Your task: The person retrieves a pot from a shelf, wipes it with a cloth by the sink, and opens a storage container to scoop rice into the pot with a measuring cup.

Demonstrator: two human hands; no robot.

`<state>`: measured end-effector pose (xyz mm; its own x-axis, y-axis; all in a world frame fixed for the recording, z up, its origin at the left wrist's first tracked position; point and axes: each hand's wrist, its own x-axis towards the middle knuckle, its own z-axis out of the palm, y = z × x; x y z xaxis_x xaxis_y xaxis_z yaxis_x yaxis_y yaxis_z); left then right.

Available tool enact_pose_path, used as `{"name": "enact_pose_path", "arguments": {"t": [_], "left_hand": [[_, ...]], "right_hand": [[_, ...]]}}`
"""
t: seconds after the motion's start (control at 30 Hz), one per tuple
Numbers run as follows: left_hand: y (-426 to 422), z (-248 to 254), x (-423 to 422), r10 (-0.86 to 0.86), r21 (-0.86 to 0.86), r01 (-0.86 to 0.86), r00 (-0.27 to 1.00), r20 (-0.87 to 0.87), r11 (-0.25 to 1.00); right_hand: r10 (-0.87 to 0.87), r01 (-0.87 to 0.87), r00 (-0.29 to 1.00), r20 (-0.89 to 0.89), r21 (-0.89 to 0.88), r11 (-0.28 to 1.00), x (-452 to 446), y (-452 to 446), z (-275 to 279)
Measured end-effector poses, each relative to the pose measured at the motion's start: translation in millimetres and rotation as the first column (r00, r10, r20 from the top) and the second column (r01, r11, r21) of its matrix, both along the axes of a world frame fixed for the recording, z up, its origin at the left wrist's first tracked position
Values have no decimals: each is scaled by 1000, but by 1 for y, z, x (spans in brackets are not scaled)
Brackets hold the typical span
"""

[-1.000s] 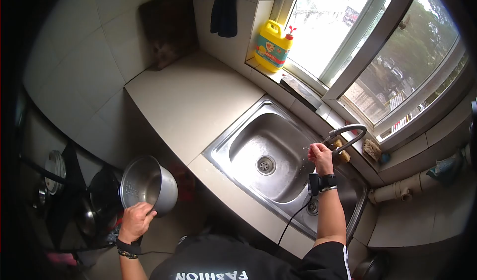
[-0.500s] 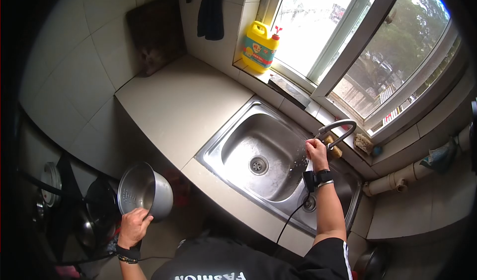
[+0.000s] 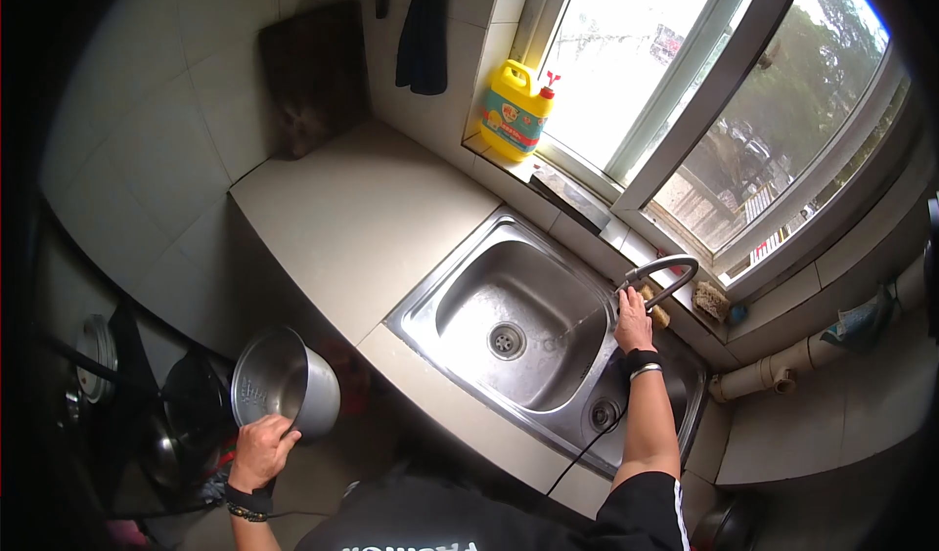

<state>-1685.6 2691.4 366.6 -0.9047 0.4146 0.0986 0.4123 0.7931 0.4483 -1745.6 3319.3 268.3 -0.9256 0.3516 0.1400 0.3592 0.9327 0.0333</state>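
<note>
My left hand (image 3: 262,451) grips the rim of a grey metal inner pot (image 3: 315,395), like that of a rice cooker. The pot is tilted, its mouth facing left, and hangs off the counter's front edge. My right hand (image 3: 634,322) is beside the curved faucet (image 3: 675,262), with fingers stretched out just below the spout's end. Whether the fingertips touch the spout I cannot tell. Under that hand lies the right side of the stainless steel sink (image 3: 421,328), which has a large basin and a smaller one. A wet streak shows on the large basin's right wall.
A yellow jug (image 3: 514,111) stands on the window sill. Sponges (image 3: 710,302) lie behind the faucet. A dark board (image 3: 315,77) leans in the corner on the counter (image 3: 367,223). A black cable (image 3: 577,461) crosses the sink's front edge. Pans (image 3: 191,404) are at lower left.
My right hand has gone from a closed pinch at the spout to stretched fingers, slightly lower. Scattered water drops beside it are gone. My left hand still holds the pot in about the same place.
</note>
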Motion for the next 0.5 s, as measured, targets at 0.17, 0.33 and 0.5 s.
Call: {"name": "enact_pose_path", "arguments": {"t": [0.17, 0.33, 0.5], "left_hand": [[-1, 5, 3, 12, 28, -12, 1000, 10, 1000], [-4, 4, 9, 30, 11, -30, 999, -17, 999], [-16, -7, 24, 29, -1, -30, 997, -68, 1000]], "right_hand": [[40, -50, 995, 90, 113, 992, -7, 5, 3], [12, -11, 1000, -9, 118, 993, 5, -5, -5], [73, -75, 997, -31, -57, 996, 21, -39, 16]]}}
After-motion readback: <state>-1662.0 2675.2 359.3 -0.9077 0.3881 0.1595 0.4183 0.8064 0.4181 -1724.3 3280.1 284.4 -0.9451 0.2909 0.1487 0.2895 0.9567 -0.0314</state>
